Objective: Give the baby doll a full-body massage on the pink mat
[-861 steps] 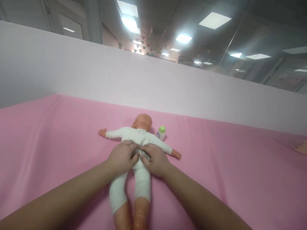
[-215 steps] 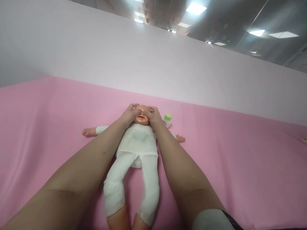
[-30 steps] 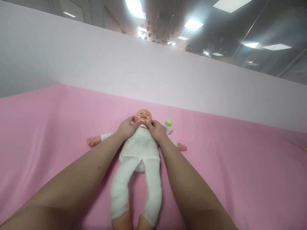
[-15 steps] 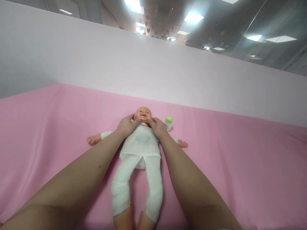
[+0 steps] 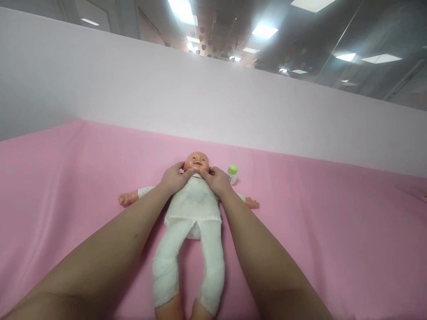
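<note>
Head view: a doll in a white suit lies face up on the pink sheet, head at 12 o'clock, legs toward 6 o'clock, arms out to 9 and 3 o'clock. The left hand rests at the doll's cheek and jaw on the 9 o'clock side, fingers curled loosely, thumb laid across under the chin. The right hand mirrors it from the 3 o'clock side, fingers bent, thumb tip meeting the chin. Neither hand pinches anything; both press lightly against the face and neck.

The step in hand looks like stroking along the lower face with both thumbs. A further stroke would call for light, even pressure on both sides, so the head stays centred and does not roll.

A small bottle with a green cap stands just beside the head at about 2 o'clock, close behind the right hand; a wide sweep outward could knock it. A pale partition rises behind the sheet at 12 o'clock.
</note>
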Action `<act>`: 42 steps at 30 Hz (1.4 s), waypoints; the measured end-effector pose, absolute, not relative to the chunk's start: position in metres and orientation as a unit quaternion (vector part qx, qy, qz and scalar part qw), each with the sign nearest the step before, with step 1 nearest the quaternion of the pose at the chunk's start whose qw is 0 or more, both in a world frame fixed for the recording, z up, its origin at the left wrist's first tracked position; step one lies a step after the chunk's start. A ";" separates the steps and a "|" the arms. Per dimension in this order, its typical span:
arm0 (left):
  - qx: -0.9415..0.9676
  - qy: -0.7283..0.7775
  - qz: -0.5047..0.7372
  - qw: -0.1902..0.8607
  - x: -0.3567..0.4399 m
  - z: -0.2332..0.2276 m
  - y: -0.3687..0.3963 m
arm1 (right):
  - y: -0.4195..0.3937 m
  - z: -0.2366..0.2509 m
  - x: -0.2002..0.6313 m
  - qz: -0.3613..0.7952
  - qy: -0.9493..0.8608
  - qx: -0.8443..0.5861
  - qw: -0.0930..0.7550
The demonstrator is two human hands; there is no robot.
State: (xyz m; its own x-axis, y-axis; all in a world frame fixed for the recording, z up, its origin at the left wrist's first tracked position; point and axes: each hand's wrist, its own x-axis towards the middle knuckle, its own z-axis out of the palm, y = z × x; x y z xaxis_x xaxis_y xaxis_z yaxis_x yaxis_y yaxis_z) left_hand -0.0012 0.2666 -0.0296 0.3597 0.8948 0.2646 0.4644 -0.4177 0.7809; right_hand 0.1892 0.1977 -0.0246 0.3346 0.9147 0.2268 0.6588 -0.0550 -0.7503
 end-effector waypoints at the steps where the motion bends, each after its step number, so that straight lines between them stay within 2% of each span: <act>1: 0.764 0.441 0.354 0.311 -0.001 -0.030 0.268 | 0.198 -0.026 0.191 0.168 -0.559 -0.698 0.416; 6: 0.748 0.409 0.385 0.355 0.000 -0.038 0.276 | 0.200 -0.029 0.199 0.211 -0.581 -0.648 0.445; 12: 0.707 0.395 0.429 0.400 0.003 -0.043 0.279 | 0.203 -0.034 0.199 0.195 -0.567 -0.665 0.446; 17: 0.745 0.410 0.383 0.361 0.000 -0.035 0.271 | 0.201 -0.031 0.196 0.178 -0.557 -0.687 0.431; 21: 0.763 0.445 0.352 0.311 0.000 -0.029 0.264 | 0.197 -0.023 0.187 0.130 -0.554 -0.728 0.382; 27: 0.772 0.440 0.353 0.293 0.000 -0.028 0.262 | 0.195 -0.019 0.181 0.099 -0.539 -0.760 0.351; 32: 0.759 0.437 0.362 0.321 -0.002 -0.029 0.265 | 0.195 -0.023 0.189 0.125 -0.555 -0.731 0.377; 37: 0.713 0.413 0.399 0.402 -0.001 -0.036 0.272 | 0.194 -0.025 0.197 0.173 -0.577 -0.688 0.405; 42: 0.698 0.435 0.406 0.398 0.001 -0.038 0.271 | 0.187 -0.019 0.191 0.092 -0.579 -0.706 0.397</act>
